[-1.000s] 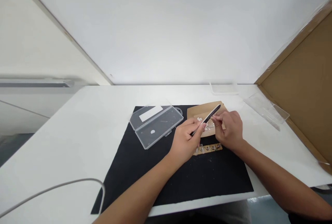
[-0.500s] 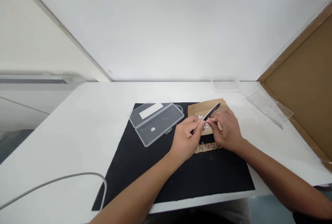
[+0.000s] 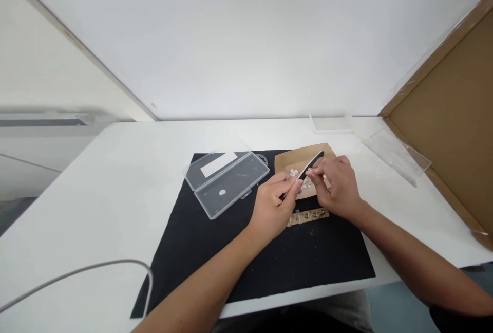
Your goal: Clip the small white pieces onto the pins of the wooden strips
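Note:
My left hand point(image 3: 274, 207) is closed on a slim black nail file point(image 3: 310, 165) that slants up to the right over a brown paper sheet point(image 3: 285, 161). My right hand point(image 3: 336, 187) is closed in a pinch against the file's middle, holding something small that I cannot make out. Small white pieces point(image 3: 295, 172) lie on the brown paper under the file. A brown strip with several small clear tips point(image 3: 308, 216) lies on the black mat point(image 3: 269, 261) just below both hands.
An open clear plastic case point(image 3: 226, 182) lies on the mat left of the hands. A grey cable point(image 3: 77, 274) curves over the white table point(image 3: 115, 179) at the lower left. Clear plastic packaging point(image 3: 396, 155) and a cardboard panel point(image 3: 450, 117) stand at the right.
The hands and file stay together over the brown paper; my right hand's fingers have shifted slightly along the file. The camera view has drifted a little.

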Demonstrator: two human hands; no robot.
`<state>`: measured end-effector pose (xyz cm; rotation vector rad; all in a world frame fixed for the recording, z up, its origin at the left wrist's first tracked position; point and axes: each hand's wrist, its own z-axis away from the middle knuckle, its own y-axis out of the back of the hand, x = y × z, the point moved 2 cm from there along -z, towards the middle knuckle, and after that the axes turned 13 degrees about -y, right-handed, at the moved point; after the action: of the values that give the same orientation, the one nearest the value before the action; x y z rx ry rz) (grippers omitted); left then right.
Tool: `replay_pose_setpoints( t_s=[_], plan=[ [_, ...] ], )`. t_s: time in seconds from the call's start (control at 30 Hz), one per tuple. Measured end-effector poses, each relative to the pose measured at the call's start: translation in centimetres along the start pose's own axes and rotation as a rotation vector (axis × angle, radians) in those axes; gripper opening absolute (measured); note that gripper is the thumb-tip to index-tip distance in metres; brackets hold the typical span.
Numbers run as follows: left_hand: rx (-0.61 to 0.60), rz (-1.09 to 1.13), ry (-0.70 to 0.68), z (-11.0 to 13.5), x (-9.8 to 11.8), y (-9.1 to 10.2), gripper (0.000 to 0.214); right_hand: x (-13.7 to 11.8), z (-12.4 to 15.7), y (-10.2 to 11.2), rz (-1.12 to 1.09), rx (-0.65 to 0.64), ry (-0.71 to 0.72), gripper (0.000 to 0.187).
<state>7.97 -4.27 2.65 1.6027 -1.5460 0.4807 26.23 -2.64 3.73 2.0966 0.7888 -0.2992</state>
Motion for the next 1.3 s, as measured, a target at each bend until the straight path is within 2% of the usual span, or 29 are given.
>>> replay_pose_setpoints(
  t_s=[0.1,0.23,0.33,0.47,0.57,0.7,0.8,0.93,1.07,1.2,1.3],
  plan=[
    [0.001,0.001,0.003,0.1,-0.1,-0.1,0.042,0.2,-0.1,0.2,0.034,0.078,-0.025,0.02],
    [0.005,-0.019,0.0,0.1,-0.1,0.0,0.043,0.0,0.0,-0.1,0.028,-0.014,0.013,0.022],
    [0.012,-0.037,-0.01,0.1,0.0,0.1,0.041,-0.2,0.1,0.1,0.044,0.079,0.003,0.021],
    [-0.006,-0.078,-0.034,0.1,0.1,0.1,0.042,-0.4,0.1,0.0,0.022,0.037,0.028,0.019],
    [0.016,-0.092,-0.055,0.1,0.1,0.0,0.038,-0.5,0.0,0.0,0.039,0.093,0.005,0.019],
    [0.013,-0.089,-0.058,0.1,0.1,0.0,0.036,-0.7,0.1,-0.2,0.022,0.018,0.017,0.022],
    [0.018,-0.092,-0.051,0.1,0.2,0.0,0.036,-0.7,0.1,0.0,0.036,0.083,-0.013,0.02],
    [0.022,-0.082,-0.053,0.1,0.2,-0.1,0.036,-0.9,0.1,-0.2,0.008,0.019,0.03,0.022],
    [0.028,-0.104,-0.051,0.2,0.1,-0.2,0.035,-0.9,0.2,-0.1,0.035,0.11,0.009,0.021],
    [0.021,-0.106,-0.066,0.2,0.1,-0.2,0.033,-0.9,0.3,-0.3,0.025,0.021,0.065,0.024],
    [0.028,-0.119,-0.071,0.2,0.1,-0.1,0.033,-0.7,0.2,-0.2,0.039,0.101,0.018,0.022]
  ],
)
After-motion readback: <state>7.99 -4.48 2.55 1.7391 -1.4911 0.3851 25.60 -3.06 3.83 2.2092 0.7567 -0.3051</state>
